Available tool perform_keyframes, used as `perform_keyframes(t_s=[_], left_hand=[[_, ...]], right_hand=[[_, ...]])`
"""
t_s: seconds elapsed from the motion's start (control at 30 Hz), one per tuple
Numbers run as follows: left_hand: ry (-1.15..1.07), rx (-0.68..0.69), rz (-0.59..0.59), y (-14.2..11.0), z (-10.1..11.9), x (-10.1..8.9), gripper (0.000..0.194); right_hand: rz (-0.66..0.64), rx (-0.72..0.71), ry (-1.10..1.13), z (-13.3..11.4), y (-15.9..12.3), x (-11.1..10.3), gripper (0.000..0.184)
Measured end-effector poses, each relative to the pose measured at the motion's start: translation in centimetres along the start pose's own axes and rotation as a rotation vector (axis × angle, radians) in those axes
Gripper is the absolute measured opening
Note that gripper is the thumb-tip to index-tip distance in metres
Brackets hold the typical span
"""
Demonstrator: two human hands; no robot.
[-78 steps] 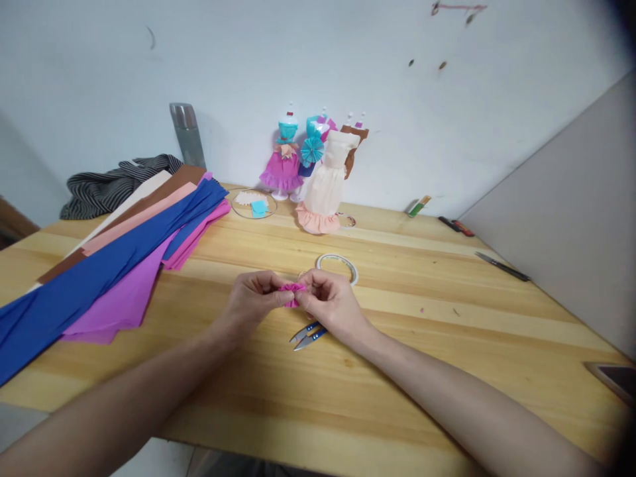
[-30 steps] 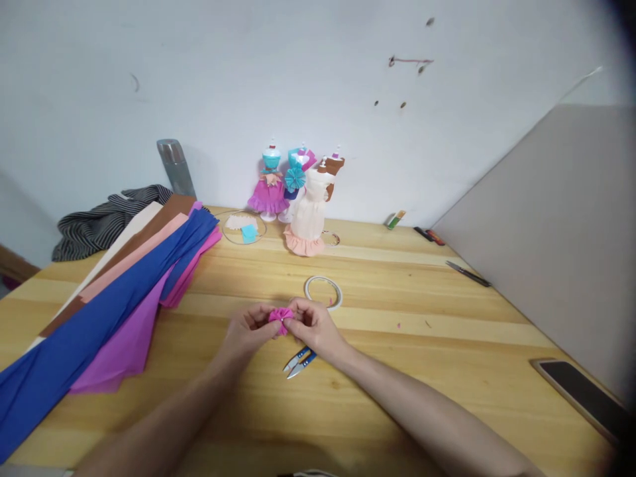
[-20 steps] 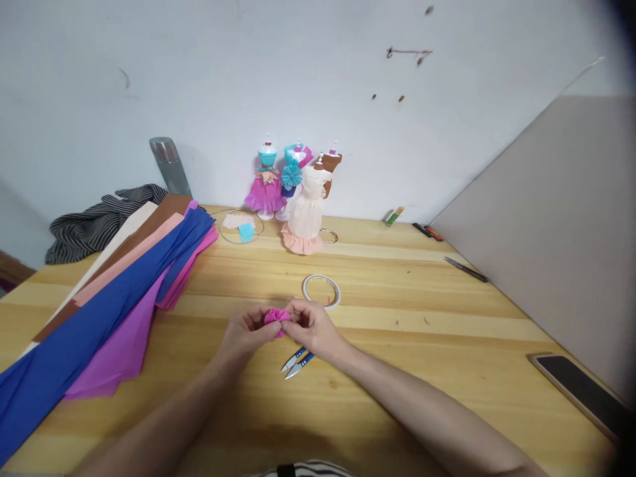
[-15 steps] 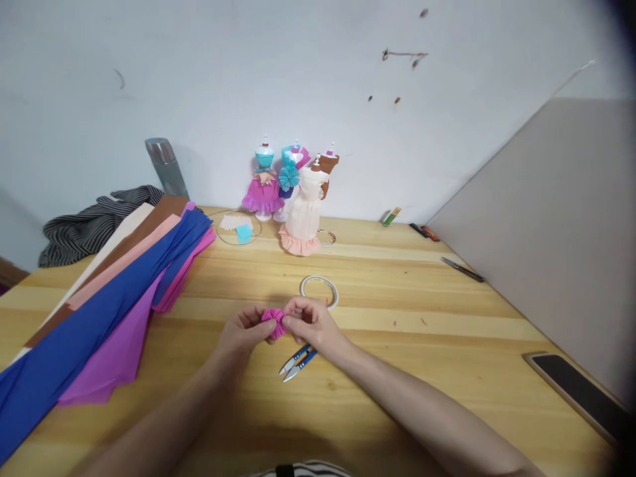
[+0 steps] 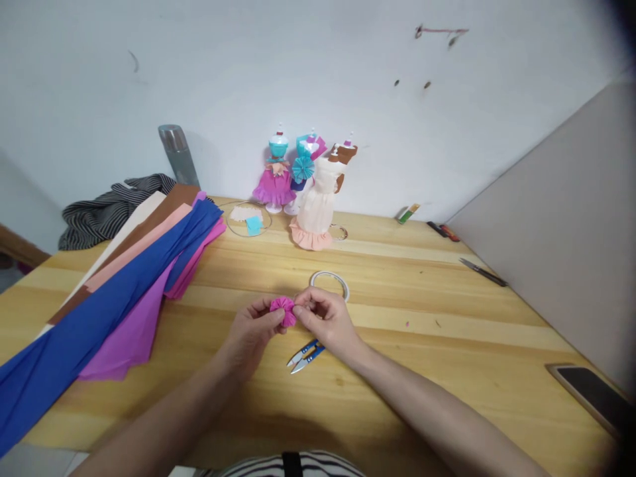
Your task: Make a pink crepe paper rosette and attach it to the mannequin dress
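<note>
Between my two hands is a small pleated pink crepe paper rosette (image 5: 284, 310), held above the table. My left hand (image 5: 256, 331) pinches its left side, thumb across the front. My right hand (image 5: 325, 318) is closed at the rosette's right edge, thumb and forefinger together on it. Blue-handled thread snips (image 5: 305, 356) lie just below the right hand, their blades apart and part of the handle covered by the hand. Behind that hand lies a roll of white tape (image 5: 332, 276), partly hidden.
Long folded crepe paper sheets (image 5: 124, 285) cover the left side. Small dress forms in paper dresses (image 5: 315, 205) stand by the wall, near a steel flask (image 5: 179, 156) and striped cloth (image 5: 112, 209). A knife (image 5: 483, 271) and a phone (image 5: 591, 394) lie at right.
The camera view has shifted, so the table's things sit somewhat further right. The rosette has turned a little between my fingers, and my right fingers have moved slightly towards its edge.
</note>
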State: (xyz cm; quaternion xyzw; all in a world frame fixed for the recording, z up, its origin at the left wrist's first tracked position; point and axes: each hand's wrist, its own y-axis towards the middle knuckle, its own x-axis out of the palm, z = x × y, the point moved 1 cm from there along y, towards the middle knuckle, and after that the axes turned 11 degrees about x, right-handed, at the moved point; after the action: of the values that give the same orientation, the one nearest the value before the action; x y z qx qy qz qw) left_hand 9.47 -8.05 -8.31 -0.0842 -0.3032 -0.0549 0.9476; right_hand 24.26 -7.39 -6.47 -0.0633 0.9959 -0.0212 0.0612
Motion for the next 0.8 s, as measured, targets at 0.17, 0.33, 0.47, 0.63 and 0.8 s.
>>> perform_keyframes(t_s=[0.17,0.33,0.47,0.63,0.8], left_hand=[[-0.036,0.012,-0.004,-0.07,-0.17,-0.13,0.025],[-0.086,-0.007,0.018,-0.12,-0.03,-0.22,0.024],[-0.075,-0.007,0.017,-0.11,-0.08,-0.19,0.023],[-0.053,-0.025,0.013,-0.17,0.09,0.09,0.024],[-0.027,-0.019,0.008,-0.23,0.27,0.28,0.026]], right_hand=[[-0.031,0.049,0.064,-0.15,-0.06,-0.40,0.028],[-0.037,0.068,0.093,-0.30,-0.02,-0.59,0.029],[-0.040,0.074,0.070,-0.44,0.09,-0.37,0.025],[-0.016,0.085,0.090,-0.53,0.19,-0.65,0.024],[-0.055,0.088,0.048,-0.48,0.21,-0.63,0.022]])
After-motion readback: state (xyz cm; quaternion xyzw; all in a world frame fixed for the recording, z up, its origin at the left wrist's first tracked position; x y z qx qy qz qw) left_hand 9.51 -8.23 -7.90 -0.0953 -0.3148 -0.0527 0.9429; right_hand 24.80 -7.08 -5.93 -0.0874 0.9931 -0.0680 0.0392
